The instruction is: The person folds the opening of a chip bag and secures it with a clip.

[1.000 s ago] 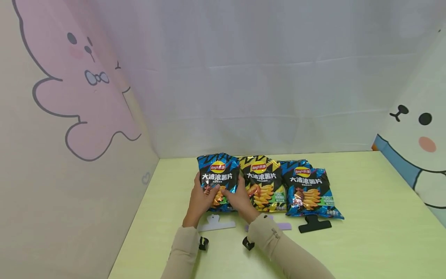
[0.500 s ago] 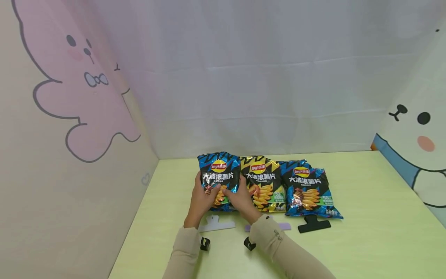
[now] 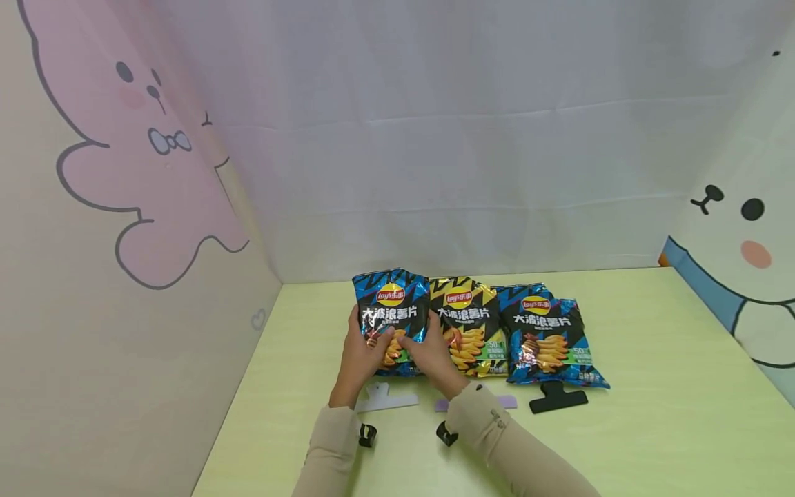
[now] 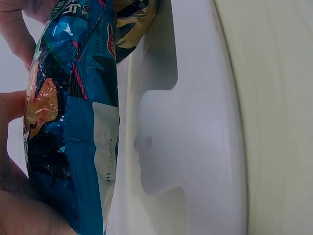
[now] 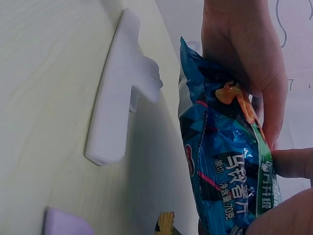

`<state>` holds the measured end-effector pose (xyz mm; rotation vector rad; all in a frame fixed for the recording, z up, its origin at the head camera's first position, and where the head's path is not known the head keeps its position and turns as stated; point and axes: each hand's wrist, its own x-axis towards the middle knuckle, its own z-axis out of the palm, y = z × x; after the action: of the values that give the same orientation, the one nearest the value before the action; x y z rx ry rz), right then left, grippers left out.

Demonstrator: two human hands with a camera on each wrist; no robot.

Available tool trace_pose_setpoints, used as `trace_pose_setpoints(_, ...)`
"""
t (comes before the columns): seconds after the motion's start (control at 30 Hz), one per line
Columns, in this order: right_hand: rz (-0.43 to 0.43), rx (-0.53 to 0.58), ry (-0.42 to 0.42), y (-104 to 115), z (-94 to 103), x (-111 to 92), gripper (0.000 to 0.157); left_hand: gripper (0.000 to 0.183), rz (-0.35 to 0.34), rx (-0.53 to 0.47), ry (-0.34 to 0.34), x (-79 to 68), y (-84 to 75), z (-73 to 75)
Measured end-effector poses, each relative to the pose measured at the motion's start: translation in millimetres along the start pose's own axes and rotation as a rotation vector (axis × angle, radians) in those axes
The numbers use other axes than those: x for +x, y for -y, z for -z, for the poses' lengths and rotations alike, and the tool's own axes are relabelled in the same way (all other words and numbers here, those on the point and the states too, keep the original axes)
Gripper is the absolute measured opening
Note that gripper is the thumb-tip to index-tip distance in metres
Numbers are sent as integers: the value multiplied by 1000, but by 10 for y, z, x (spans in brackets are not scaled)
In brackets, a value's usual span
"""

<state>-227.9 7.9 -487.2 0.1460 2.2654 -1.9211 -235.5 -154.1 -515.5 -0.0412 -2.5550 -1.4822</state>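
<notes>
A blue and black bag of potato chips (image 3: 393, 304) is held upright between both hands at the left end of a row of bags. Its left side is gripped by my left hand (image 3: 361, 352), thumb across the front. On the opposite side my right hand (image 3: 433, 351) grips the lower part, its thumb also on the front. The right wrist view shows the bag's bottom seam and printed side, raised over the table. Close below the hands lies a white bag clip (image 3: 388, 400). Fingers behind the bag are mostly hidden.
A yellow chip bag (image 3: 459, 324) stands right beside the held one. Further right is another blue chip bag (image 3: 549, 338), with one more blue bag (image 3: 504, 294) partly behind it. A purple clip (image 3: 508, 402) and a black clip (image 3: 557, 399) lie in front.
The held bag and both hands have shifted very slightly right and up. The grip looks the same; the other bags and clips stay in place as the camera view drifts a little.
</notes>
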Motion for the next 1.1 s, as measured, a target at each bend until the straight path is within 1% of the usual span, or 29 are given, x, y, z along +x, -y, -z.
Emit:
trace_pose_setpoints(0.13, 2, -12, 5, 43, 15, -3, 85, 96, 10, -14, -4, 12, -31, 9)
trace_pose_setpoints(0.37, -13, -16, 0, 117, 56, -19, 91, 96, 5, -6, -3, 32, -76, 16)
trace_pose_setpoints(0.67, 16, -14, 14, 116, 99, -36, 84, 99, 53, -40, 6, 12, -139, 0)
trace_pose_setpoints(1.1, 23, -18, -6, 102, 151, -58, 84, 98, 44, -35, 7, -25, -189, -40)
